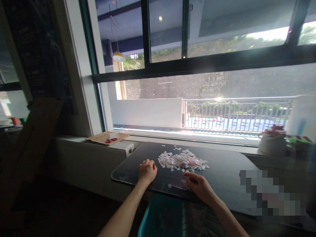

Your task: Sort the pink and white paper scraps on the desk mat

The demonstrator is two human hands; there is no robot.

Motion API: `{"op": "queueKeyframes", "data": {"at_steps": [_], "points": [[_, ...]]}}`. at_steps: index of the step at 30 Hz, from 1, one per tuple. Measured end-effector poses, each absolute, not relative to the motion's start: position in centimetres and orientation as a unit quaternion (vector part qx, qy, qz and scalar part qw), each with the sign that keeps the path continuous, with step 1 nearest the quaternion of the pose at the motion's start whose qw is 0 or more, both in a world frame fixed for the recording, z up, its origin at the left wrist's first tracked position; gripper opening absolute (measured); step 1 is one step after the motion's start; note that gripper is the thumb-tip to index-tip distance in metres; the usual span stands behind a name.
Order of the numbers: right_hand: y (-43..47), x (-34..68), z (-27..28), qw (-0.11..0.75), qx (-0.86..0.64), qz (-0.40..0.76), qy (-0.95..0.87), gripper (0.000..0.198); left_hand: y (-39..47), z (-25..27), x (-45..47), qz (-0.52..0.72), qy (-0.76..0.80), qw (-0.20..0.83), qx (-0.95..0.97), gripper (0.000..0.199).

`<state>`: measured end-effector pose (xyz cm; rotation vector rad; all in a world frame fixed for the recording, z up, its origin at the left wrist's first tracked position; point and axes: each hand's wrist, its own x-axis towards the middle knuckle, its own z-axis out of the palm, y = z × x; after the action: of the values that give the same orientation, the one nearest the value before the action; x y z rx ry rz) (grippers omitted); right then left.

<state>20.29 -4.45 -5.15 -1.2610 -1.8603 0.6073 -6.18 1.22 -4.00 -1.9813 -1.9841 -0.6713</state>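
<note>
My left hand [147, 171] rests on the dark table [222, 168] in a loose fist, left of a heap of small white and pinkish paper scraps [181, 160]. Its fingers curl under, so anything inside them is hidden. On the near side of the heap is my right hand [198, 185], index finger stretched to the left and the others partly bent. Beneath that finger lies a flat, pinkish see-through sheet or bag [178, 181]; whether the fingertip touches it I cannot tell. A small pale scrap [170, 186] sits by the table's near edge.
Red-handled scissors [111, 140] lie on brown cardboard [101, 137] on the sill, behind a white radiator [123, 148]. A teal bin [160, 217] stands below the table edge. Plant pots [271, 143] stand at the right of the window. A blurred patch [271, 197] covers the right side.
</note>
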Motion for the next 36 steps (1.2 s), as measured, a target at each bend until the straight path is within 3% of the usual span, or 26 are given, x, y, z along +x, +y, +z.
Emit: {"op": "queueKeyframes", "data": {"at_steps": [4, 12, 19, 24, 28, 31, 36], "points": [[-4.9, 20.0, -5.3, 0.394, -0.441, 0.297, -0.75, 0.037, 1.3, -4.0, -6.2, -0.235, -0.68, 0.128, -0.683, 0.014], [-4.8, 18.7, -4.9, 0.396, -0.482, 0.245, -0.742, 0.039, 1.2, -3.9, -6.2, -0.229, -0.68, 0.124, -0.685, 0.015], [-5.9, 17.9, -4.6, 0.4, -0.414, 0.337, -0.745, 0.034, 1.0, -3.8, -6.2, -0.227, -0.681, 0.119, -0.686, 0.015], [-4.4, 21.5, -5.2, 0.509, -0.444, 0.351, -0.648, 0.038, 1.0, -3.8, -6.2, -0.225, -0.684, 0.115, -0.685, 0.014], [-3.5, 25.9, -5.1, 0.592, -0.521, 0.343, -0.511, 0.054, 1.0, -3.7, -6.2, -0.223, -0.683, 0.12, -0.685, 0.015], [-3.6, 27.4, -4.9, 0.624, -0.538, 0.349, -0.447, 0.062, 1.1, -3.7, -6.2, -0.22, -0.684, 0.122, -0.685, 0.016], [-3.0, 27.1, -5.8, 0.621, -0.557, 0.263, -0.485, 0.069, 1.1, -3.6, -6.2, -0.219, -0.682, 0.127, -0.686, 0.016]]}}
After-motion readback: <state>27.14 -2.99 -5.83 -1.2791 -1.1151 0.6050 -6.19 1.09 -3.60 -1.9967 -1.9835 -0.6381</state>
